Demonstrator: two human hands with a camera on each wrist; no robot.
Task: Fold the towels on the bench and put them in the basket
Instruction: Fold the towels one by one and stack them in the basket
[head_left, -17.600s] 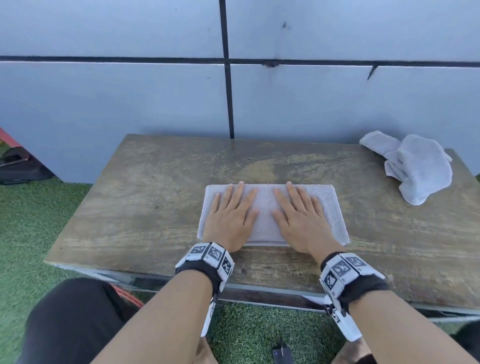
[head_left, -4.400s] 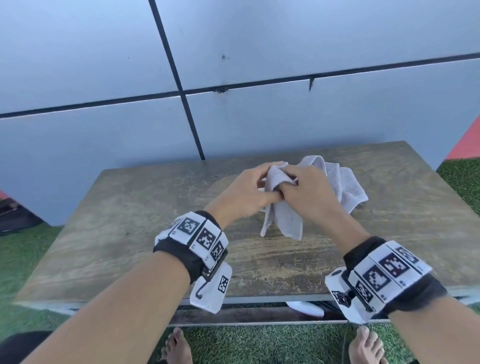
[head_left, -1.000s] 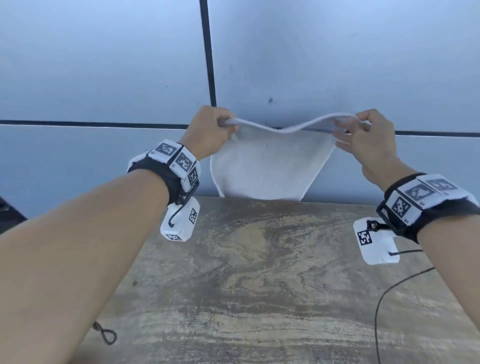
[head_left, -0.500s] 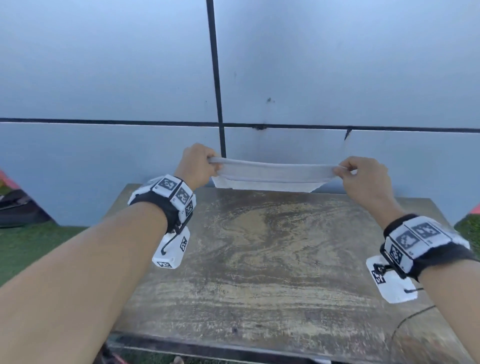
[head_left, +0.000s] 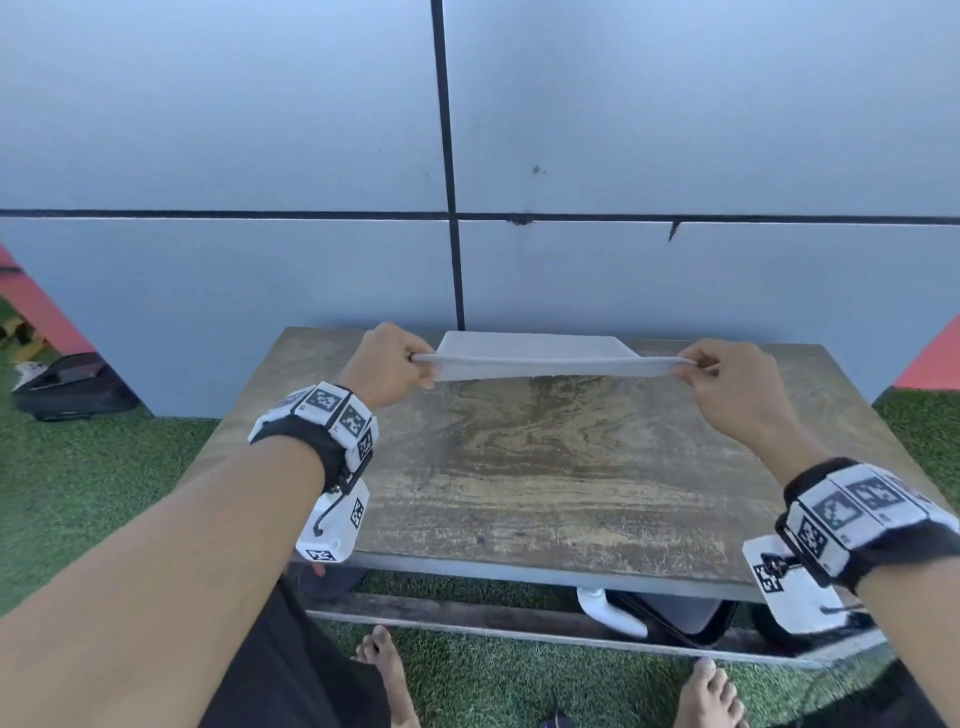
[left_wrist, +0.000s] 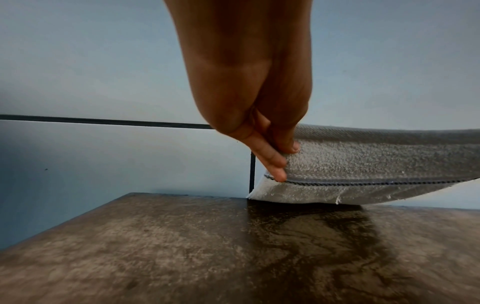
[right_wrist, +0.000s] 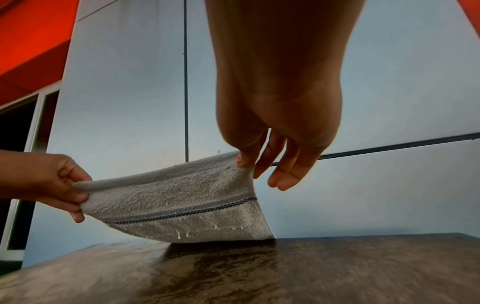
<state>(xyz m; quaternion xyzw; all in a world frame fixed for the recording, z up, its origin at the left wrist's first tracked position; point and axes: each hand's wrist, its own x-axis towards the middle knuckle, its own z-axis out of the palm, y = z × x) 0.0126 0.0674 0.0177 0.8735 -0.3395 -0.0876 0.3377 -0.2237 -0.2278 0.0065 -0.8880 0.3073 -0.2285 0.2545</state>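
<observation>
A white towel (head_left: 535, 356) is stretched flat between my two hands, just above the far part of the wooden bench (head_left: 545, 467). My left hand (head_left: 395, 361) pinches its left corner and my right hand (head_left: 711, 371) pinches its right corner. In the left wrist view the left hand (left_wrist: 280, 160) grips the towel (left_wrist: 376, 164) at its edge, and the towel's far edge hangs close to the bench (left_wrist: 182, 246). In the right wrist view my right hand (right_wrist: 246, 162) holds the towel (right_wrist: 182, 197) with thumb and forefinger while the other fingers hang loose. No basket is in view.
A grey panelled wall (head_left: 675, 130) stands right behind the bench. Green turf (head_left: 78, 493) surrounds it. A black bag (head_left: 72, 387) lies on the ground at the left. Dark and white objects (head_left: 670, 613) sit under the bench front, near my bare feet (head_left: 384, 660).
Both hands have brought the stretched towel down from chest height towards the far part of the bench, and my view has tilted down.
</observation>
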